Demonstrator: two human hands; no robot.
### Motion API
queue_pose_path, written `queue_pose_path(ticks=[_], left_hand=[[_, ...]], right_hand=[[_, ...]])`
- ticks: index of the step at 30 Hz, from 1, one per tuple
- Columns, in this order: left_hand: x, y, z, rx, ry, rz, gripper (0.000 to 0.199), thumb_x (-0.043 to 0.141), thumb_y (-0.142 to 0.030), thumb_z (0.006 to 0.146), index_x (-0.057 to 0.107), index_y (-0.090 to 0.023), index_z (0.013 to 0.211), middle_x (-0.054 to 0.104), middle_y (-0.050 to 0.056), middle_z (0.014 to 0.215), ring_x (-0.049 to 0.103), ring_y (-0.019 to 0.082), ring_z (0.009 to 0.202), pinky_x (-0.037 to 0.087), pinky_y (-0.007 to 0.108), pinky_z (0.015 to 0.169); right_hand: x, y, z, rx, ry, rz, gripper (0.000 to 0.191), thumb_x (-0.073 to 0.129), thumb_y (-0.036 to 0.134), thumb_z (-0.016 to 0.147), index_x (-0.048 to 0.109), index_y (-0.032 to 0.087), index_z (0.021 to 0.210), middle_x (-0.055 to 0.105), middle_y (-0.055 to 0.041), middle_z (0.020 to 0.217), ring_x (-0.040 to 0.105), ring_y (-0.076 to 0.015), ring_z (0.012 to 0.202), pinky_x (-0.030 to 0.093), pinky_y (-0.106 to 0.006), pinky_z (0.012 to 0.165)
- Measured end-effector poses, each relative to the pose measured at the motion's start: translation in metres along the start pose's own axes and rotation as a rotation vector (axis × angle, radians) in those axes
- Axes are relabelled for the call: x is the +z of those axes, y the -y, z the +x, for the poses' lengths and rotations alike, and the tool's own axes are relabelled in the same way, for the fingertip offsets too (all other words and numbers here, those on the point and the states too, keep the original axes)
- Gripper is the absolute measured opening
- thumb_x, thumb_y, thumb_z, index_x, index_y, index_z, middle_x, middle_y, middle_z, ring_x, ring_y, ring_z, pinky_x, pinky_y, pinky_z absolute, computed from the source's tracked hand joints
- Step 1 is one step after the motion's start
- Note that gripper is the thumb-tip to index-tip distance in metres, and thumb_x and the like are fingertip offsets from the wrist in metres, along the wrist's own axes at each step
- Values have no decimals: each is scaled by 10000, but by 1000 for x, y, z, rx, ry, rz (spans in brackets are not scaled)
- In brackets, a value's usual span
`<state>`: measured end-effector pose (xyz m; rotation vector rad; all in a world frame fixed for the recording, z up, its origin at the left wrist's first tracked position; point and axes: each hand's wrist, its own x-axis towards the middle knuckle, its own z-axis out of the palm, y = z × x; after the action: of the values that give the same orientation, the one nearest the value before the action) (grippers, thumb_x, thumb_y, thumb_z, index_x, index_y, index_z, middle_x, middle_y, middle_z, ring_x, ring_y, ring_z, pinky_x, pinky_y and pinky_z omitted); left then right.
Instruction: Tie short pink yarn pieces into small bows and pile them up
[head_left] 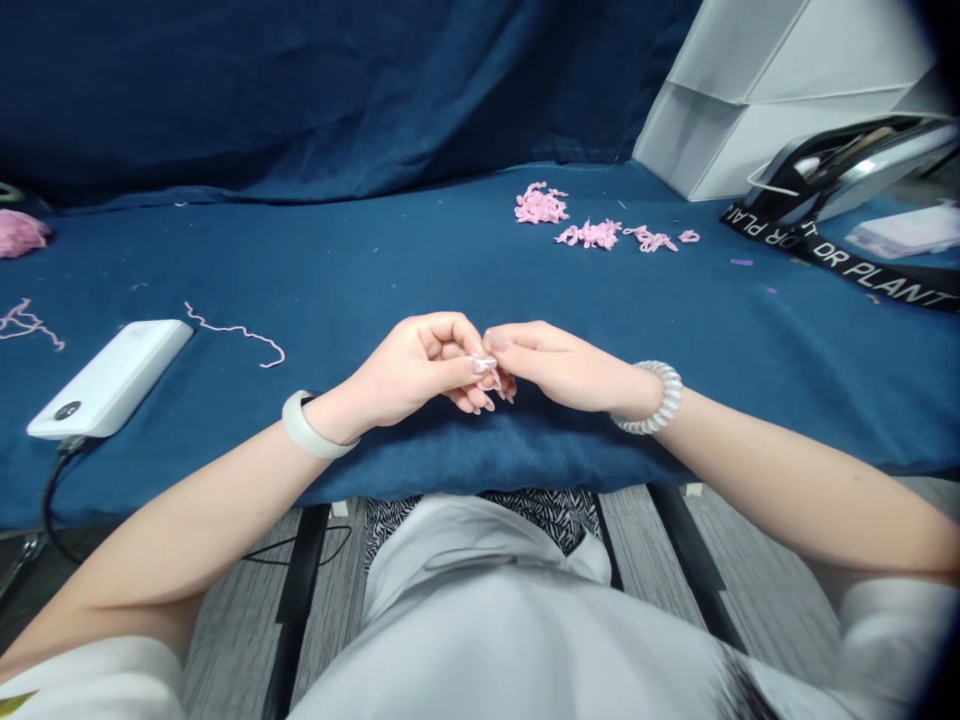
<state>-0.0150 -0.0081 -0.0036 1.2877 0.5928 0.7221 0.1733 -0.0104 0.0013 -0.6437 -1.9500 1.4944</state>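
Observation:
My left hand (427, 365) and my right hand (544, 365) meet just above the front part of the blue cloth (420, 260). Between their fingertips is a small piece of pink yarn (491, 380), mostly hidden by the fingers. The left thumb and forefinger pinch it. My right fingers are closed together against the same piece, thumb tip near the left fingers. A loose strand of pink yarn (238, 330) lies on the cloth left of my hands. Beyond my hands lie small pink yarn bundles (541, 203), with more bundles (592, 235) to their right.
A white power bank (112, 380) with a black cable (52, 490) lies at the left. Behind it is a pink yarn ball (21, 233). Toward the right back are white boxes (795, 120) and a black bag (847, 165) with a lettered strap (832, 258).

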Motion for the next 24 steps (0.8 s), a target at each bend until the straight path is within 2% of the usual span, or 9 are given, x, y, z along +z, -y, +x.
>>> queue_pose_path(ticks=[8, 15, 20, 24], left_hand=[[2, -3, -1, 37, -55, 79, 266, 730, -238, 764, 511, -96, 715, 675, 36, 675, 646, 100, 560, 533, 162, 508], [3, -1, 0, 48, -103, 79, 308, 720, -269, 775, 459, -117, 717, 667, 21, 685, 638, 99, 559, 517, 170, 492], [5, -1, 1, 68, -123, 67, 322, 735, -276, 760, 455, -120, 721, 665, 12, 689, 634, 92, 555, 501, 156, 477], [4, 1, 2, 98, -115, 74, 334, 736, -294, 758, 449, -125, 725, 660, 9, 692, 631, 91, 558, 504, 161, 487]], right_hand=[[0, 8, -1, 44, -80, -163, 280, 529, 316, 916, 534, 114, 721, 518, 13, 620, 467, -56, 552, 387, -177, 540], [-2, 7, -1, 36, -114, -221, 266, 463, 243, 939, 543, 103, 728, 532, 5, 622, 472, -47, 550, 391, -163, 535], [-7, 2, 1, 16, -75, -78, 288, 473, 288, 946, 525, 105, 731, 510, 10, 606, 460, -42, 532, 390, -163, 520], [-8, -3, 3, 24, -76, 108, 374, 569, 448, 881, 514, 111, 727, 505, 12, 598, 459, -47, 529, 403, -170, 514]])
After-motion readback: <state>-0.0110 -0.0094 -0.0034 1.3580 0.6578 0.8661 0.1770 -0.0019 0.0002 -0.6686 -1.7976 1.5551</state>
